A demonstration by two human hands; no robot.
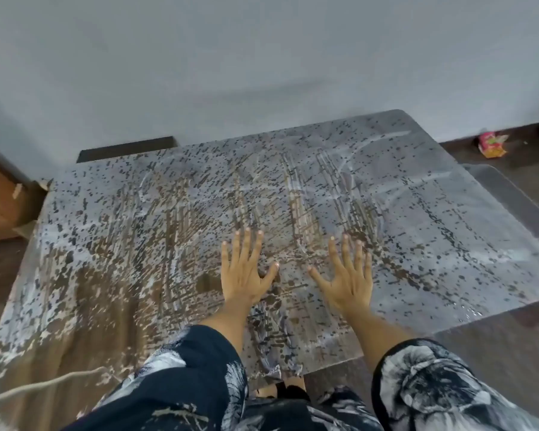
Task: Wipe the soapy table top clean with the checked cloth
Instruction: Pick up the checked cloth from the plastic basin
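head view, one worktop [433, 213], brown, coated in grey-white soap film broken into dark flecks and long finger-drawn streaks, heaviest streaking at centre. left hand [245, 272]: released, palm down, fingers spread and straight, flat on the wet surface near the front middle. right hand [349, 275]: same, released and splayed flat, just beside the left, the two apart by a thumb gap. both forearms in dark floral sleeves [199, 368]. checked cloth: cannot be seen anywhere. pink and yellow packet [492, 145] on the floor at far right, near the wall [262, 57].
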